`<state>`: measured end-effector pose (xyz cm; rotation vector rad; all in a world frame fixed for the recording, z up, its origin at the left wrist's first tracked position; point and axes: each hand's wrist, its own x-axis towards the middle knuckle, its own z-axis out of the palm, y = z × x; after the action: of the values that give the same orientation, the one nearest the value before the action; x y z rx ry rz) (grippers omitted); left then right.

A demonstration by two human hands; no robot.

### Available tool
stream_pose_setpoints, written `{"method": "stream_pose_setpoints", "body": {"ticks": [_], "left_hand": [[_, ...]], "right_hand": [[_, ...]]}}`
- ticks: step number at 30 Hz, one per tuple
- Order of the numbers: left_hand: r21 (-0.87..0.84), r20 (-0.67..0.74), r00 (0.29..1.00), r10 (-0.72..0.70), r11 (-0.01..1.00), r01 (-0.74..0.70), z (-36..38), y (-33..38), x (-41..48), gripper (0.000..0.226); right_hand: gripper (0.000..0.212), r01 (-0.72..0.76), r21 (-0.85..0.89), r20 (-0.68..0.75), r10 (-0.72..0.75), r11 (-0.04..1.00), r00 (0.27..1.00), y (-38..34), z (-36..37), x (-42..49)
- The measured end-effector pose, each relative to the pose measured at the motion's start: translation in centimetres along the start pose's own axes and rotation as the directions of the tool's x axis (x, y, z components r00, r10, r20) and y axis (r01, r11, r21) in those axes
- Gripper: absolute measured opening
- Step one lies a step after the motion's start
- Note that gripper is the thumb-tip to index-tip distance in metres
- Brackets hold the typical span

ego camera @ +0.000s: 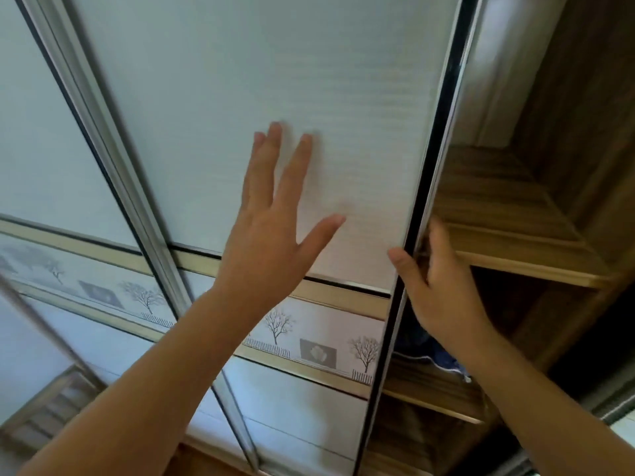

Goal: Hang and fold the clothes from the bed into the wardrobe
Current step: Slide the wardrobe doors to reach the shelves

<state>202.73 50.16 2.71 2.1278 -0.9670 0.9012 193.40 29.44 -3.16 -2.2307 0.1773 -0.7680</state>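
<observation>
grip on sliding door [240, 80] of wooden wardrobe [563, 139], right side standing open

left hand [271, 231] flat against the white door panel, fingers straight and spread apart; right hand [443, 293] clamped on the door's dark edge frame [424, 187], thumb in front, fingers curled round behind. blue garment [443, 359] lying inside on a lower shelf [429, 389], just behind the right wrist, mostly hidden. band of bare-tree prints [309, 338] running across the door under the left forearm.
</observation>
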Motion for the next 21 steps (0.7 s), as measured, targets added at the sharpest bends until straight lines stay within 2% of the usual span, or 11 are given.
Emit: {"method": "stream_pose_setpoints", "body": {"ticks": [4, 8, 12, 16, 21], "left_hand": [[0.129, -0.07, 0.981, 0.18, 0.977, -0.17, -2.6, 2.1, 6.4, 0.077], [0.296, -0.073, 0.944, 0.321, 0.911, -0.287, -2.9, 2.8, 10.3, 0.078], [0.408, -0.013, 0.953, 0.302, 0.872, -0.271, -2.6, 1.4, 11.4, 0.083], [0.467, -0.034, 0.971, 0.238, 0.862, -0.195, -2.9, -0.3, 11.0, 0.081], [0.647, -0.063, 0.976, 0.208, 0.753, -0.119, -4.4, -2.6, 10.4, 0.084]], "right_hand": [[0.077, 0.035, -0.125, 0.07, -0.026, 0.992, 0.997, 0.7, 4.1, -2.3], [0.097, 0.027, -0.079, 0.121, -0.017, 0.996, 0.992, 1.0, 7.1, -3.0], [0.099, 0.052, -0.082, 0.2, -0.035, 0.995, 0.979, 1.1, 9.9, -2.7], [0.098, 0.11, -0.121, 0.224, -0.081, 0.987, 0.971, 0.7, 12.3, -1.8], [0.091, 0.152, -0.087, 0.304, -0.119, 0.985, 0.945, -0.5, 14.6, -0.3]]}}
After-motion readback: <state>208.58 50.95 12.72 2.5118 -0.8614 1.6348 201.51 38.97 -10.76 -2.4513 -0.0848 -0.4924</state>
